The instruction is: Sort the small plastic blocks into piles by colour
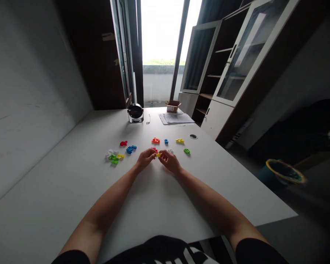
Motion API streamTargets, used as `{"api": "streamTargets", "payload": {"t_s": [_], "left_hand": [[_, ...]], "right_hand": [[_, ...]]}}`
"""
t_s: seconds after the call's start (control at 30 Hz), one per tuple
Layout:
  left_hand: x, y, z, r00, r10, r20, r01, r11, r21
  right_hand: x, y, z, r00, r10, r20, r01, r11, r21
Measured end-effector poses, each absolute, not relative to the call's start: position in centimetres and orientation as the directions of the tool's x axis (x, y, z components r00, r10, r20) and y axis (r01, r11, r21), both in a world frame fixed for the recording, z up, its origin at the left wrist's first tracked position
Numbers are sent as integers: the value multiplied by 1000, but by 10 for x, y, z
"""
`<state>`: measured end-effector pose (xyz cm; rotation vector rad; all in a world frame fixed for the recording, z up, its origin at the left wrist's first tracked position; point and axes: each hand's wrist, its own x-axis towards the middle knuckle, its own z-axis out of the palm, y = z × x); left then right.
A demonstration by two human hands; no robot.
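Note:
Both hands meet over the middle of the white table [143, 205]. A small yellow plastic piece [158, 155] is pinched between the fingertips of my left hand [146, 158] and my right hand [169, 160]. Its exact kind is too small to make out. Just behind the fingers lies a red piece [154, 149], partly covered by my left hand. A white piece [171, 151] shows behind my right hand. Farther back are an orange piece [155, 140], a small blue piece [166, 141] and a yellow piece [179, 140]. A green piece [187, 151] rests to the right.
Left of my hands are red [123, 143], blue [131, 149], white [110, 153] and green pieces [113, 159]. A round black device [135, 113], papers [177, 118] and an open cardboard box [173, 106] stand at the back. Beyond the right edge is a bin [284, 172].

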<state>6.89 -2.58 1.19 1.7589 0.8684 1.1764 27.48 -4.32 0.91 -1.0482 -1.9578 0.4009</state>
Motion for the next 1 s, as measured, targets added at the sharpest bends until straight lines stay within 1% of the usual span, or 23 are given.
{"api": "streamTargets", "payload": {"t_s": [0.23, 0.6, 0.83, 1.0], "left_hand": [[69, -28, 13, 331, 868, 370, 86, -419, 904], [70, -28, 14, 333, 878, 343, 28, -373, 927], [70, -23, 6, 362, 876, 319, 52, -361, 931], [69, -22, 6, 360, 870, 337, 65, -383, 921]], "right_hand": [[276, -38, 6, -268, 807, 526, 501, 583, -640], [275, -38, 6, -295, 789, 539, 483, 609, -628], [274, -40, 6, -302, 781, 546, 504, 617, -604], [275, -41, 7, -292, 788, 542, 481, 611, -629]]}}
